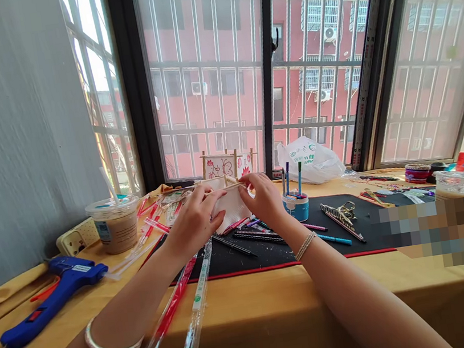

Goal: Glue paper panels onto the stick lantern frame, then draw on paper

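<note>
Both my hands are raised over the black mat [227, 264], pinching a white panel [232, 209] edged with thin wooden sticks. My left hand [195, 216] grips its left end, thumb pointing right. On the other side, my right hand [264, 197] closes its fingertips on the right end of the top stick [232, 186]. Just behind stands a stick-framed lantern [220, 167] with red flowers and characters drawn on white panels; whether it is joined to the held panel I cannot tell. Several marker pens [262, 234] lie below my hands.
At left are a blue glue gun [46, 298], an iced drink cup [116, 227] and clear plastic wrappers [196, 305] hanging over the edge. A blue pen holder [296, 208], a plastic bag [310, 160] and a spiral binder strip [342, 220] are at right. Another cup [458, 185] stands farther right.
</note>
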The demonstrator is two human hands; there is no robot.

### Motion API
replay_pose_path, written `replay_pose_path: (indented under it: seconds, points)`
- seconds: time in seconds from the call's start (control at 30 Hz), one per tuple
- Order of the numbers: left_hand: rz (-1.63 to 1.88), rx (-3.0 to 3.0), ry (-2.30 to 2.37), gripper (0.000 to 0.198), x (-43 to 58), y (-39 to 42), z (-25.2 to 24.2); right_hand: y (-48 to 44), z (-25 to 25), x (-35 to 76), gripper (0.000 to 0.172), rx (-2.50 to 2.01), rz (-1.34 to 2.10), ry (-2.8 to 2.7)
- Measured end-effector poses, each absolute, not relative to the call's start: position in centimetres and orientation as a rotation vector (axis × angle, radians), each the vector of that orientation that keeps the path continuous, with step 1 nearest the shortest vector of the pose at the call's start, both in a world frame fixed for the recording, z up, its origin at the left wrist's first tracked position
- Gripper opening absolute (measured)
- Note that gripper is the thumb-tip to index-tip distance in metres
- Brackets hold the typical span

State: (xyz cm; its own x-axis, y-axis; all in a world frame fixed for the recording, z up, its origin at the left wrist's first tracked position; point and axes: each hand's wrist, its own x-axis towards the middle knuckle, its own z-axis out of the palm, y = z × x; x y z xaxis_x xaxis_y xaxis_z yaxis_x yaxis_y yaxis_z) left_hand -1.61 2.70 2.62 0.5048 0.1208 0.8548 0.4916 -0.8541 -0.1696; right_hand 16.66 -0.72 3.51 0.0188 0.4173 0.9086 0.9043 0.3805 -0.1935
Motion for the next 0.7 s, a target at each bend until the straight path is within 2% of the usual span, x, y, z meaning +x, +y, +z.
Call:
replay_pose_path:
  seconds: [0.7]
  points:
    - [-1.466, -2.343, -0.666, 0.024, -1.4, 1.9, 3.1, -0.6, 3.0, 15.9, 0.010, -1.249, -0.600, -1.609]
